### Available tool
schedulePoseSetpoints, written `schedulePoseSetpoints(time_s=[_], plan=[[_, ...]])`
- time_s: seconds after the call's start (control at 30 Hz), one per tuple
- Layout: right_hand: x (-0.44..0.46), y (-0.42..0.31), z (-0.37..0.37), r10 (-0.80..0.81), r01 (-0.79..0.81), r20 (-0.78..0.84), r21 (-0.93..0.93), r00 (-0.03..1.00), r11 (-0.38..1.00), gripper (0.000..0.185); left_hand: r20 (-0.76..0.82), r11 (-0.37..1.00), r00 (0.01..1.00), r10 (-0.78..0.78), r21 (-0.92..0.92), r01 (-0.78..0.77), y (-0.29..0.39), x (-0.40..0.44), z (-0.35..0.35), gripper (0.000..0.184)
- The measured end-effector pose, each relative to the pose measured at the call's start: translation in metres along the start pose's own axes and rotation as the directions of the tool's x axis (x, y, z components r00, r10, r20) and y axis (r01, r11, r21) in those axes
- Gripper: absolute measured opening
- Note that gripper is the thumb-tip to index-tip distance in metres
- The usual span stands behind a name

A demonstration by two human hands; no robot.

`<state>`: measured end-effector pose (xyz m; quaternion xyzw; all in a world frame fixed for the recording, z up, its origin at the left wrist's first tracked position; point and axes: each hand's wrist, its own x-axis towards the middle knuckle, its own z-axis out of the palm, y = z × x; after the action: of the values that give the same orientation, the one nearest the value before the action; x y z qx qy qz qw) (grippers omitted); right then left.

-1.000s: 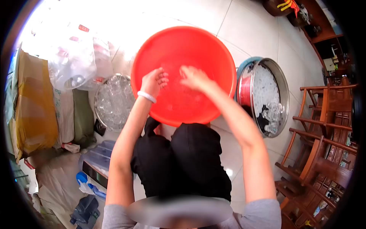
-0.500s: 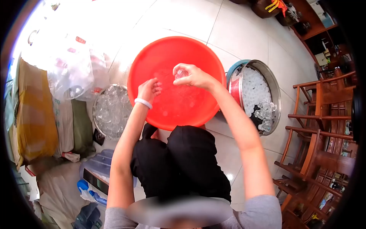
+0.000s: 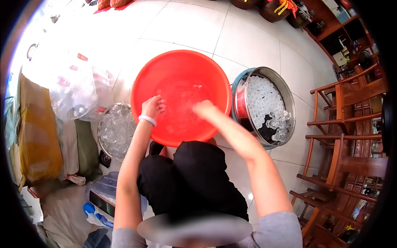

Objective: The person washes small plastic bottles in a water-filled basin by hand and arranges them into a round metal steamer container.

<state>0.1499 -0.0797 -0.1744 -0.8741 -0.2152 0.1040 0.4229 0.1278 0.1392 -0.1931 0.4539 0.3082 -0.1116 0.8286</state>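
Note:
A wide red plastic basin [image 3: 142, 78] with water in it stands on the floor before my knees. My left hand [image 3: 153, 106], a white band on its wrist, hovers over the basin's left side with fingers loosely bent and apart, nothing visible in them. Over the right half, my right hand [image 3: 204, 110] is smeared by motion, low near the water. Its fingers and anything in them cannot be made out. Small ripples and a bright glint show on the water.
Left of the basin, a round metal tray [image 3: 100, 138] holds clear glassware. On the right, a steel-rimmed pot [image 3: 292, 120] contains white translucent pieces and several clear glass items [image 3: 278, 124]. Wooden chairs [image 3: 331, 124] line the right; wrapped packages [image 3: 39, 132] and plastic bags [image 3: 78, 89] are at left.
My right hand, which held a small clear glass object above the basin, has moved lower toward me and blurred. My left hand stays near the left side. The view has shifted slightly.

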Motion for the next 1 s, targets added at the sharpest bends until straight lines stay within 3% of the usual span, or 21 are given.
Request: schedulePoseSetpoints(time_s=[0.07,0.1,0.13,0.17,0.23,0.27,0.3,0.33,0.37,0.43,0.47,0.57,0.63,0.7,0.73,0.8,0.83,0.87,0.93,0.97,1.0], plan=[[0.002,0.036,0.024,0.002,0.014,0.037,-0.439,0.999,0.898,0.028,0.010,1.000,1.000,-0.002,0.024,0.002,0.004,-0.007,0.003,0.018],[0.012,-0.010,-0.015,0.204,-0.086,0.344,-0.330,0.916,0.940,0.027,0.018,1.000,1.000,0.011,0.007,-0.011,0.002,-0.008,0.003,0.018],[0.014,-0.021,-0.020,0.058,0.011,0.257,-0.256,0.965,0.967,0.028,0.072,0.998,0.997,0.027,-0.050,-0.024,-0.002,-0.002,-0.004,0.018],[0.021,-0.037,-0.032,-0.001,0.041,0.322,-0.118,0.947,0.992,0.029,0.065,0.999,0.998,0.018,-0.049,-0.014,-0.006,-0.004,-0.006,0.018],[0.032,-0.047,-0.046,-0.065,-0.075,0.461,0.278,0.885,0.958,0.024,0.036,1.000,0.999,0.007,0.003,-0.007,0.000,-0.001,-0.002,0.018],[0.033,-0.026,-0.035,-0.146,-0.005,0.508,0.283,0.849,0.959,0.020,0.031,1.000,1.000,-0.001,0.014,0.001,-0.001,0.002,-0.003,0.018],[0.029,-0.001,-0.018,-0.057,0.013,0.499,0.091,0.865,0.996,0.023,0.039,1.000,0.999,0.010,0.004,-0.010,-0.003,0.003,-0.002,0.018],[0.020,0.032,0.008,0.044,0.172,0.484,-0.393,0.874,0.903,0.026,0.040,1.000,0.999,0.001,0.027,-0.002,-0.004,0.005,-0.004,0.016],[0.007,0.047,0.022,0.079,0.208,0.506,-0.484,0.859,0.850,0.028,0.037,0.998,0.999,-0.012,0.057,0.010,-0.002,0.007,-0.005,0.015],[0.013,-0.006,-0.007,0.234,-0.172,0.444,-0.176,0.865,0.969,0.034,0.027,0.999,0.999,-0.019,0.029,0.018,0.002,-0.001,-0.001,0.015],[0.015,-0.007,-0.005,0.146,-0.093,0.297,-0.186,0.944,0.978,0.036,0.038,1.000,0.999,-0.007,-0.014,0.008,0.001,-0.001,0.001,0.017],[0.005,-0.022,-0.006,-0.048,0.053,0.047,-0.128,0.998,0.990,0.034,0.053,0.999,0.999,0.003,-0.041,-0.001,-0.007,0.005,-0.004,0.019],[-0.018,0.074,0.036,0.047,0.330,0.532,-0.589,0.845,0.738,0.030,0.028,1.000,1.000,-0.003,0.026,0.003,-0.006,0.008,-0.004,0.017],[-0.010,0.032,0.007,0.223,0.057,0.562,-0.437,0.797,0.898,0.033,0.003,1.000,1.000,-0.011,-0.007,0.011,-0.004,0.002,-0.001,0.017],[-0.012,-0.002,-0.004,0.220,-0.095,0.325,-0.360,0.920,0.928,0.042,0.001,1.000,1.000,-0.010,-0.026,0.011,-0.002,0.000,0.000,0.018],[-0.029,0.025,0.015,0.197,0.151,0.477,-0.598,0.857,0.787,0.046,-0.003,0.999,1.000,-0.007,-0.045,0.007,-0.005,-0.001,0.004,0.018],[-0.029,0.018,0.008,0.356,0.182,0.690,-0.577,0.630,0.796,0.049,0.001,1.000,1.000,0.000,-0.025,0.001,-0.006,0.002,0.004,0.019],[-0.018,0.011,0.005,0.391,0.140,0.661,-0.602,0.641,0.786,0.056,0.027,1.000,1.000,-0.004,0.009,0.003,-0.007,0.006,0.002,0.018],[-0.009,-0.010,0.000,0.246,-0.113,0.314,-0.387,0.917,0.915,0.054,0.028,1.000,0.999,-0.023,0.010,0.023,-0.002,0.001,0.003,0.018],[-0.015,-0.002,0.000,0.217,-0.077,0.332,-0.387,0.918,0.919,0.054,0.010,0.999,0.999,-0.044,-0.028,0.044,0.000,-0.007,0.007,0.018],[-0.028,0.010,0.003,0.280,0.043,0.515,-0.529,0.810,0.848,0.050,-0.005,0.999,0.999,-0.036,-0.033,0.035,-0.008,-0.011,0.007,0.018]])
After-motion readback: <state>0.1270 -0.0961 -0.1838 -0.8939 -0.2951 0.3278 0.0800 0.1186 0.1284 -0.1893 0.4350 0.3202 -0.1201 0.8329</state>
